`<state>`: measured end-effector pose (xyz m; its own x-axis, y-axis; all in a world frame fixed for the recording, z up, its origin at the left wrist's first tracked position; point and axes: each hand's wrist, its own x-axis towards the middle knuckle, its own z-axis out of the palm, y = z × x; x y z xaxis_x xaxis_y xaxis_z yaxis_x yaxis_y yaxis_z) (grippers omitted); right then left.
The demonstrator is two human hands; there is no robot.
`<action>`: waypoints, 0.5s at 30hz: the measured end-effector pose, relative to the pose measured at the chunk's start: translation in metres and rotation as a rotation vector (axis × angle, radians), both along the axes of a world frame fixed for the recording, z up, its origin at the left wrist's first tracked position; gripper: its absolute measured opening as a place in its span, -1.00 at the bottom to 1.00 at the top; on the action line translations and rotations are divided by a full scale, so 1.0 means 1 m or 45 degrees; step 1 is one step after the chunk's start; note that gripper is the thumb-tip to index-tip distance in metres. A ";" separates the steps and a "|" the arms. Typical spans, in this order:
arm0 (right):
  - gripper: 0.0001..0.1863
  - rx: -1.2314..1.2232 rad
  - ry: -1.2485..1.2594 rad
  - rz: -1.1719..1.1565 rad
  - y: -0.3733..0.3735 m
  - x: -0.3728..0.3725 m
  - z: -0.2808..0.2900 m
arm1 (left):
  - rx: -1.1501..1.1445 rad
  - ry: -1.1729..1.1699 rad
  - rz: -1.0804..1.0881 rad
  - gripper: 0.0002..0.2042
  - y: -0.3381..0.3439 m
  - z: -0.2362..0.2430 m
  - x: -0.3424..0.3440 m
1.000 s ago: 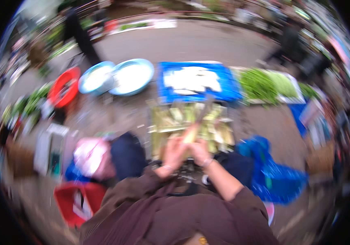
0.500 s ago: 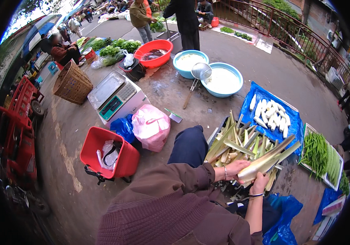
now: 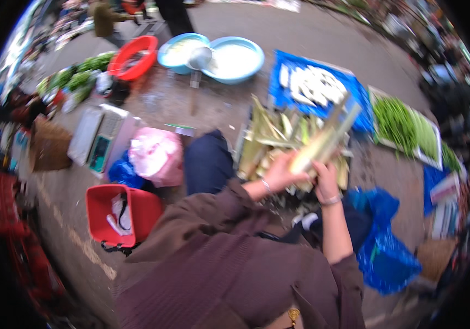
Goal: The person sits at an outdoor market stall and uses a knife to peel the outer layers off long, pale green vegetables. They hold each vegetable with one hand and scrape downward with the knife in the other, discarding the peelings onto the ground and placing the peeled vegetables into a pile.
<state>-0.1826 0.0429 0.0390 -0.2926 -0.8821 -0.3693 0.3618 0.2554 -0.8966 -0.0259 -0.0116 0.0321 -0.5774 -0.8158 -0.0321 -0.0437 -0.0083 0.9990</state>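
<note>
Above a dark tray of green-and-cream husks and stalks (image 3: 262, 140), I hold a pale water bamboo shoot (image 3: 316, 147), its leafy end pointing away to the far right. My left hand (image 3: 284, 171) is closed round the lower part of the shoot. My right hand (image 3: 325, 174) is closed at its base, close beside the left, with the fingertips blurred. Beyond the tray, several peeled white shoots (image 3: 314, 86) lie on a blue plastic sheet (image 3: 360, 112).
Left stand a red bucket (image 3: 147, 211), a pink bag (image 3: 155, 156) and a scale (image 3: 106, 134). Farther off are two blue basins (image 3: 235, 79), a strainer (image 3: 199, 57) and a red basin (image 3: 117, 68). Green beans (image 3: 394, 123) and a blue bag (image 3: 380, 257) are on the right.
The whole view has turned and blurred, so the surroundings sit farther left. Both hands still grip the shoot, which now points more steeply away from me.
</note>
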 end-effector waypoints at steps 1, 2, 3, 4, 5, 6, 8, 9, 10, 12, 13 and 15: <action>-0.72 -0.100 -0.001 0.007 -0.001 0.001 0.000 | 0.049 0.107 0.067 -0.33 0.003 0.001 0.001; -0.74 -0.100 -0.046 -0.032 -0.003 0.000 0.001 | 0.175 0.122 0.098 -0.32 0.002 0.002 0.002; -0.76 -0.095 -0.053 -0.044 -0.005 -0.001 0.003 | 0.275 0.140 0.115 -0.35 0.004 0.005 0.005; -0.77 -0.046 -0.042 -0.094 -0.008 0.000 0.003 | 0.287 0.185 0.123 -0.42 0.004 0.007 0.007; -0.78 -0.113 -0.077 -0.077 -0.010 0.000 0.004 | 0.374 0.242 0.121 -0.50 0.004 0.009 0.008; -0.76 -0.179 -0.126 -0.088 -0.011 0.001 0.004 | 0.495 0.348 0.072 -0.56 0.004 0.011 0.008; -0.63 -0.057 -0.188 -0.025 -0.011 0.001 0.005 | 0.507 0.359 -0.038 -0.63 0.004 0.013 0.009; -0.67 -0.102 -0.320 -0.062 -0.012 0.001 0.004 | 0.496 0.363 -0.042 -0.63 0.003 0.013 0.009; -0.67 -0.175 -0.379 -0.031 -0.012 0.001 0.003 | 0.496 0.351 -0.038 -0.63 0.003 0.012 0.009; -0.64 -0.245 -0.487 0.009 -0.011 0.001 0.000 | 0.546 0.319 -0.070 -0.65 0.004 0.008 0.011; -0.64 -0.162 -0.473 -0.003 -0.012 0.001 -0.003 | 0.595 0.299 -0.108 -0.67 0.005 0.004 0.012; -0.65 -0.087 -0.433 -0.016 -0.011 0.004 -0.009 | 0.640 0.389 -0.114 -0.69 0.011 -0.006 0.011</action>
